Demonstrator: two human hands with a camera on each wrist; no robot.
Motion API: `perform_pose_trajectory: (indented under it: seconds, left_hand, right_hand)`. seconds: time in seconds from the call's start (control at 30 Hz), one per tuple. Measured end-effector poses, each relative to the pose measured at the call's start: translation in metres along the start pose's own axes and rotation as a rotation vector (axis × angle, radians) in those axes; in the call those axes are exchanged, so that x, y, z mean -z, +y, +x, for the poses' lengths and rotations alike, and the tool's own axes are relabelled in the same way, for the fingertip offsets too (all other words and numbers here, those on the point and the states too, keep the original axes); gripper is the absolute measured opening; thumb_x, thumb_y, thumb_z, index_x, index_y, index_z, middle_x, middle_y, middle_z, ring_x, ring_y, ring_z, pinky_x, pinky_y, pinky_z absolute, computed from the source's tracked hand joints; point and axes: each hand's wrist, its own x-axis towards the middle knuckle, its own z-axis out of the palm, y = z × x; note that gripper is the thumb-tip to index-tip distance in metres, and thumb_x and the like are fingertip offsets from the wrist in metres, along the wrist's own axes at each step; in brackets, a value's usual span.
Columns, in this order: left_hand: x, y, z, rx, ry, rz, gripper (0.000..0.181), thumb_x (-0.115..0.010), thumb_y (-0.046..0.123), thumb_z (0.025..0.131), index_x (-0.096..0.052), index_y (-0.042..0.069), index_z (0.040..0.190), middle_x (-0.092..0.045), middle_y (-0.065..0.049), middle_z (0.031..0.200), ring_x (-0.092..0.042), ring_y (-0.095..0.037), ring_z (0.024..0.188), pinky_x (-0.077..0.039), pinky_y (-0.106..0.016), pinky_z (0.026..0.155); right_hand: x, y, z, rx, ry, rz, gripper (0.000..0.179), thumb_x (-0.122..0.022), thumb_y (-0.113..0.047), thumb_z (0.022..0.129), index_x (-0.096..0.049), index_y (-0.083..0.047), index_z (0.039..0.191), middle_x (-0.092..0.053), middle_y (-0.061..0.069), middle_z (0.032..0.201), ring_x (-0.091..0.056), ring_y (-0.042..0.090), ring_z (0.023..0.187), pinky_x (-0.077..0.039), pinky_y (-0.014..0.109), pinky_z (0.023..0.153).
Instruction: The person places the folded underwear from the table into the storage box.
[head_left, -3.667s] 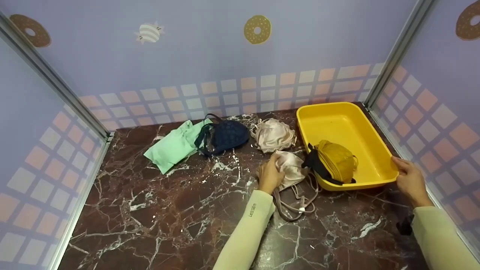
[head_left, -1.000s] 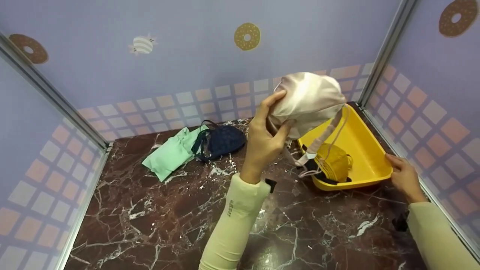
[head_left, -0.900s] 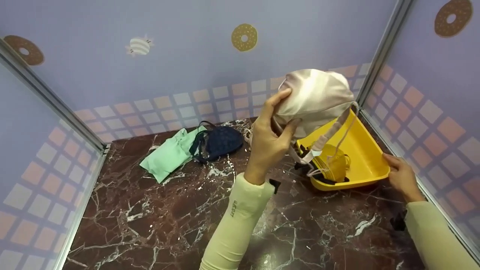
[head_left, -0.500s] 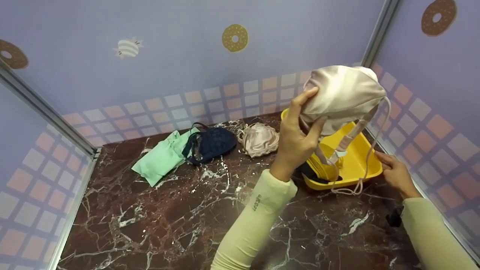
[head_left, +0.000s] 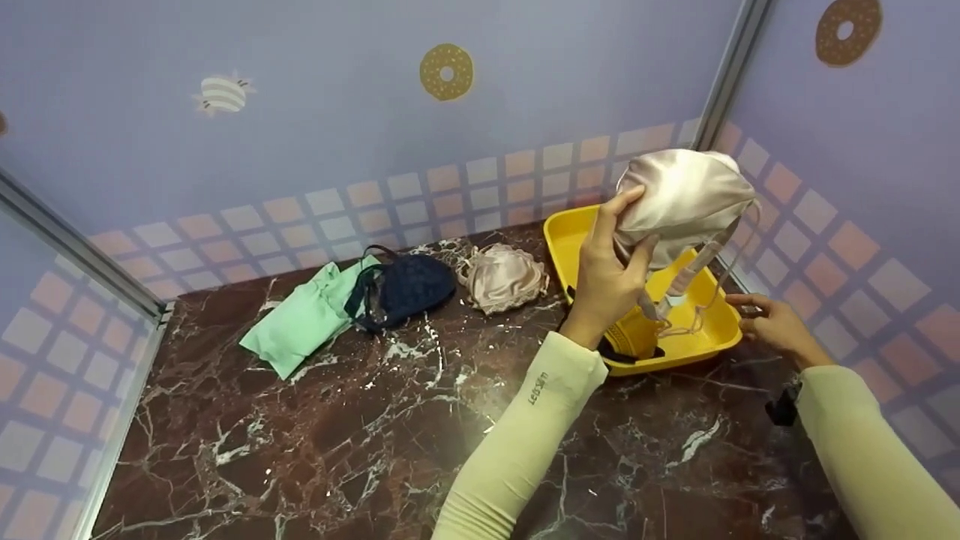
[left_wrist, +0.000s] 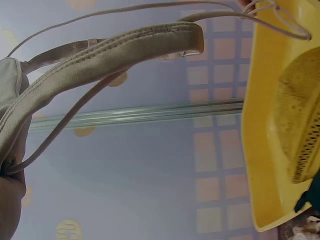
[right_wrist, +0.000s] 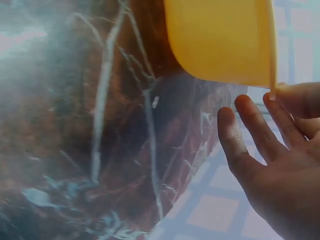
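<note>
The step in hand looks like carrying the pale satin bra [head_left: 686,195] to the yellow tray [head_left: 714,341]: the left hand [head_left: 607,285] grips it at the edge, thumb curled under and fingers over, and holds it up above the tray, the cups lying toward 1 or 2 o'clock from the hand. Its straps [head_left: 701,261] hang loose over the tray, looping toward 5 o'clock. The right hand [head_left: 780,326] is at the tray's 4 o'clock corner, fingers fairly straight and loosely spread at the rim; how firmly the thumb presses there I cannot tell. Inside the tray, between 6 and 7 o'clock, sits a mustard garment [head_left: 636,334], partly hidden by the left hand. At 9 o'clock from the tray, on the marbled table [head_left: 337,435], lie a lace-edged bra [head_left: 506,277], then a navy bra [head_left: 416,289], then a mint cloth [head_left: 300,322] touching the navy straps. I judge the next move calls for lowering the cups with all the straps kept inside the rim, the tray steadied meanwhile.
</note>
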Motion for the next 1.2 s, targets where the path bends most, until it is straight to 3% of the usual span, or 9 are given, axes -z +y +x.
perform_pose_trajectory:
  seconds: [0.2,0.47,0.63,0.8,1.03,1.2]
  left_hand:
    - [-0.003,-0.032,-0.019,0.034,-0.025,0.1,0.058,-0.065,-0.007,0.082,-0.041,0.004,0.133,-0.048,-0.017,0.131,-0.044,-0.016,0.123,-0.032,-0.027,0.104]
    - [-0.009,-0.066,-0.051,0.2,-0.139,0.221,0.056,-0.064,-0.003,0.083,-0.043,0.008,0.133,-0.047,-0.011,0.135,-0.038,-0.012,0.129,-0.025,-0.025,0.106]
    - [-0.01,-0.073,-0.062,0.382,-0.238,0.335,0.054,-0.066,0.0,0.084,-0.044,0.01,0.132,-0.051,-0.01,0.131,-0.044,-0.016,0.124,-0.028,-0.024,0.104]
    - [-0.009,-0.079,-0.071,0.562,-0.364,0.514,0.052,-0.07,0.012,0.084,-0.048,0.017,0.131,-0.057,-0.008,0.118,-0.051,-0.017,0.11,-0.039,-0.026,0.093]
    - [-0.011,-0.083,-0.08,0.701,-0.489,0.689,0.055,-0.073,0.03,0.082,-0.054,0.027,0.133,-0.051,-0.007,0.116,-0.041,-0.019,0.108,-0.036,-0.028,0.09]
    - [-0.016,-0.081,-0.083,0.714,-0.577,0.813,0.056,-0.07,0.038,0.082,-0.052,0.037,0.134,-0.046,-0.009,0.127,-0.035,-0.022,0.117,-0.031,-0.033,0.095]
  right_hand:
    - [0.002,-0.006,0.014,-0.025,0.016,-0.024,0.041,-0.046,-0.007,0.096,-0.045,0.009,0.133,-0.053,0.034,0.116,-0.058,0.018,0.075,-0.051,0.029,0.061]
    - [0.007,-0.014,0.028,0.003,-0.026,-0.157,0.041,-0.044,0.0,0.094,-0.043,0.011,0.133,-0.048,0.033,0.124,-0.051,0.039,0.104,-0.047,0.022,0.071]
    - [0.009,-0.021,0.031,-0.024,-0.071,-0.173,0.045,-0.044,0.003,0.092,-0.041,0.009,0.136,-0.047,0.034,0.124,-0.051,0.038,0.1,-0.051,0.03,0.064]
    - [0.009,-0.023,0.035,-0.076,-0.091,-0.172,0.051,-0.043,0.005,0.087,-0.039,0.008,0.137,-0.045,0.034,0.125,-0.051,0.037,0.094,-0.05,0.032,0.059]
    - [0.006,-0.021,0.035,-0.107,-0.096,-0.147,0.055,-0.04,0.007,0.085,-0.037,0.007,0.14,-0.042,0.033,0.128,-0.048,0.037,0.1,-0.05,0.028,0.061]
    - [0.002,-0.02,0.037,-0.096,-0.084,-0.119,0.054,-0.04,0.007,0.087,-0.037,0.007,0.14,-0.043,0.034,0.129,-0.051,0.036,0.099,-0.051,0.027,0.061]
